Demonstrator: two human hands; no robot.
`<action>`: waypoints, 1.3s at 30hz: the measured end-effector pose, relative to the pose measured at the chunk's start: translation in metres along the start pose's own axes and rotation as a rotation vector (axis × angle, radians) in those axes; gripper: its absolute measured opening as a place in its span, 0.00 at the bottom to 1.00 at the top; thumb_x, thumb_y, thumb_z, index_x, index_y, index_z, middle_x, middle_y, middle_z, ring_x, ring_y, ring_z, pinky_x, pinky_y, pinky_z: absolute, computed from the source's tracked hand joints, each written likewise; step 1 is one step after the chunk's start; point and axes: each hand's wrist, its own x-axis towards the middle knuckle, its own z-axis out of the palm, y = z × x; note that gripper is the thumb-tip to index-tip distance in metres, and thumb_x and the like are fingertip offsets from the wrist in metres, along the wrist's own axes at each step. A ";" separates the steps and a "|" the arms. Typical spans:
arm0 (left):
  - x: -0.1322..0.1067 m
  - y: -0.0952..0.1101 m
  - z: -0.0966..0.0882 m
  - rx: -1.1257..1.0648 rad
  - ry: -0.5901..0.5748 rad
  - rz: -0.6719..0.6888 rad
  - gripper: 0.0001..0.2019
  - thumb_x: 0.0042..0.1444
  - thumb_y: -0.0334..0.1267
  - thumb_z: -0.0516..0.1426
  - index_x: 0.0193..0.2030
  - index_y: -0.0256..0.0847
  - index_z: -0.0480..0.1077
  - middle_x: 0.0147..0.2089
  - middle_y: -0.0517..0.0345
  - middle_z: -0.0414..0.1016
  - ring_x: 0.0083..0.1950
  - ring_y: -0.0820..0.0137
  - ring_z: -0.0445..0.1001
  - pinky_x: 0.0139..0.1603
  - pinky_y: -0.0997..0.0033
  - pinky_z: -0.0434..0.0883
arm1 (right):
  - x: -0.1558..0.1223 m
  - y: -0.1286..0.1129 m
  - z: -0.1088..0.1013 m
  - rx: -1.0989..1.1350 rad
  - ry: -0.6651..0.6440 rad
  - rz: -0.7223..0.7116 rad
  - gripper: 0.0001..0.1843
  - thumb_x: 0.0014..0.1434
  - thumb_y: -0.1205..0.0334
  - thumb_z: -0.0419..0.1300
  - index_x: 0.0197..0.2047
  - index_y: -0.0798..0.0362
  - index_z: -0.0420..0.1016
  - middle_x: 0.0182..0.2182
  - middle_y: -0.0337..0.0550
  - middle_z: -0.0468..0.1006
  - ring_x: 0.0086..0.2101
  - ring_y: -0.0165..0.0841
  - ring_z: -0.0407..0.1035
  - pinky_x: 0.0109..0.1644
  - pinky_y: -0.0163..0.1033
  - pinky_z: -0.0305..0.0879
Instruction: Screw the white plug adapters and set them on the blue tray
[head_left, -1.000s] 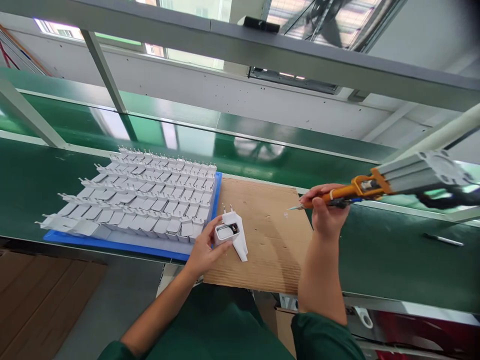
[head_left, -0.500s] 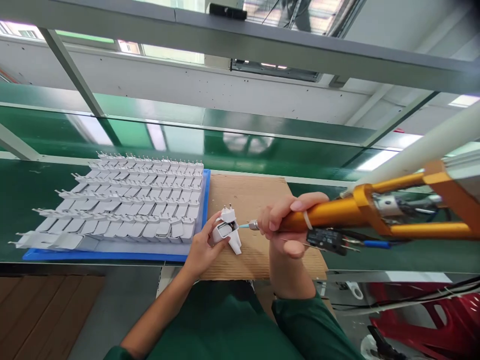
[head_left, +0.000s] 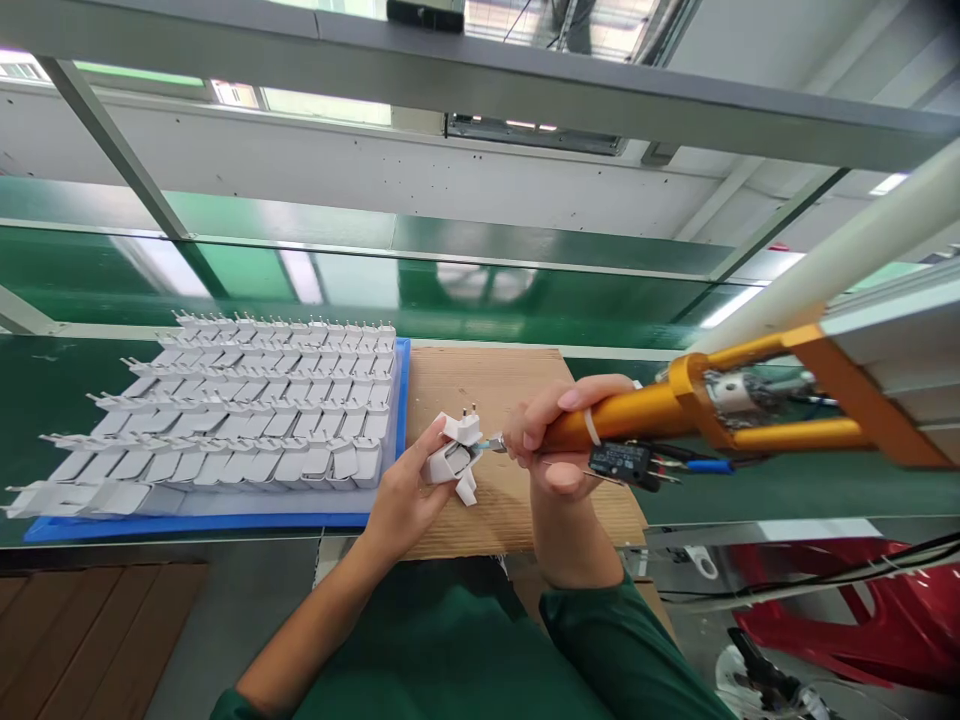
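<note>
My left hand (head_left: 409, 492) grips a white plug adapter (head_left: 450, 462) with two metal pins, its housing open on the side toward the tool. A white flap-like piece hangs at its lower right. My right hand (head_left: 559, 435) is wrapped round the orange barrel of a glue dispenser (head_left: 622, 418), mounted on an arm from the right. The dispenser's thin pale-blue nozzle reaches the open side of the adapter; whether it touches inside I cannot tell. A black switch with wires (head_left: 622, 463) sits under the barrel.
To the left, a blue-edged tray (head_left: 202, 524) carries several rows of white plug adapters (head_left: 247, 410). Cardboard (head_left: 510, 375) lies under my hands on the green bench (head_left: 750, 500). A grey frame bar (head_left: 480, 85) crosses above; a red chair (head_left: 862, 610) stands at lower right.
The nozzle has moved left into the adapter's open side, with my right hand closer to my left. The adapter has tilted slightly. The whole view has shifted a little.
</note>
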 end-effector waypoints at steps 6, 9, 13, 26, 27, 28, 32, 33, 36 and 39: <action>0.000 0.000 0.001 0.007 0.002 0.010 0.32 0.63 0.33 0.60 0.72 0.43 0.59 0.65 0.50 0.75 0.66 0.61 0.75 0.66 0.64 0.73 | -0.002 0.003 -0.002 -0.028 0.028 -0.012 0.24 0.52 0.48 0.73 0.49 0.41 0.72 0.22 0.28 0.70 0.15 0.26 0.61 0.15 0.32 0.61; 0.000 0.000 0.001 0.011 -0.001 -0.006 0.31 0.63 0.34 0.60 0.72 0.44 0.60 0.66 0.50 0.75 0.66 0.61 0.75 0.65 0.64 0.73 | -0.002 0.001 -0.005 -0.059 0.018 0.007 0.23 0.53 0.47 0.73 0.49 0.40 0.72 0.22 0.28 0.69 0.16 0.27 0.62 0.17 0.33 0.63; -0.001 0.000 0.000 0.003 0.000 -0.024 0.32 0.62 0.34 0.61 0.72 0.44 0.59 0.64 0.49 0.76 0.64 0.60 0.77 0.65 0.63 0.74 | -0.003 0.001 -0.006 -0.069 -0.002 -0.001 0.22 0.54 0.48 0.72 0.49 0.40 0.70 0.22 0.27 0.69 0.16 0.26 0.61 0.18 0.32 0.64; -0.001 0.001 -0.001 -0.022 0.007 -0.041 0.32 0.62 0.35 0.61 0.72 0.42 0.59 0.63 0.50 0.77 0.64 0.62 0.77 0.64 0.65 0.74 | -0.007 -0.005 -0.003 -0.062 -0.015 0.055 0.20 0.57 0.49 0.70 0.49 0.39 0.70 0.23 0.28 0.70 0.15 0.27 0.61 0.18 0.34 0.65; -0.001 0.001 -0.001 -0.025 0.009 -0.044 0.32 0.62 0.35 0.61 0.72 0.42 0.59 0.63 0.50 0.77 0.64 0.62 0.77 0.64 0.65 0.74 | -0.006 -0.005 -0.003 -0.058 -0.013 0.045 0.20 0.57 0.49 0.70 0.49 0.39 0.70 0.23 0.28 0.70 0.15 0.27 0.61 0.17 0.34 0.64; -0.001 0.001 -0.001 -0.028 0.011 -0.047 0.32 0.62 0.34 0.61 0.72 0.42 0.59 0.63 0.50 0.77 0.64 0.62 0.77 0.64 0.65 0.73 | -0.006 -0.005 -0.003 -0.058 -0.010 0.041 0.20 0.57 0.49 0.70 0.49 0.39 0.69 0.23 0.27 0.69 0.15 0.26 0.60 0.17 0.34 0.64; -0.003 0.000 -0.002 -0.046 0.008 -0.064 0.32 0.62 0.35 0.61 0.72 0.42 0.59 0.64 0.50 0.77 0.63 0.62 0.77 0.64 0.65 0.74 | -0.006 -0.004 -0.002 -0.097 0.000 0.063 0.20 0.56 0.47 0.70 0.48 0.39 0.69 0.22 0.27 0.68 0.14 0.26 0.58 0.17 0.34 0.64; -0.003 0.000 -0.002 -0.049 0.006 -0.070 0.32 0.62 0.35 0.61 0.72 0.43 0.59 0.64 0.50 0.77 0.63 0.62 0.77 0.64 0.64 0.74 | -0.006 -0.005 -0.002 -0.110 0.003 0.068 0.21 0.56 0.46 0.70 0.47 0.39 0.69 0.22 0.27 0.68 0.14 0.25 0.58 0.17 0.34 0.64; -0.004 0.001 -0.002 -0.053 0.005 -0.084 0.32 0.61 0.35 0.61 0.72 0.43 0.59 0.64 0.50 0.77 0.63 0.61 0.77 0.64 0.64 0.74 | -0.005 -0.005 -0.001 -0.135 0.037 0.064 0.21 0.55 0.45 0.71 0.47 0.40 0.68 0.21 0.26 0.68 0.14 0.25 0.58 0.17 0.34 0.63; -0.004 0.001 -0.001 -0.056 0.006 -0.087 0.32 0.61 0.35 0.61 0.72 0.44 0.59 0.64 0.50 0.77 0.63 0.61 0.77 0.65 0.64 0.73 | -0.005 -0.005 0.001 -0.115 0.048 0.052 0.21 0.55 0.46 0.71 0.46 0.40 0.68 0.21 0.25 0.67 0.14 0.24 0.56 0.17 0.33 0.63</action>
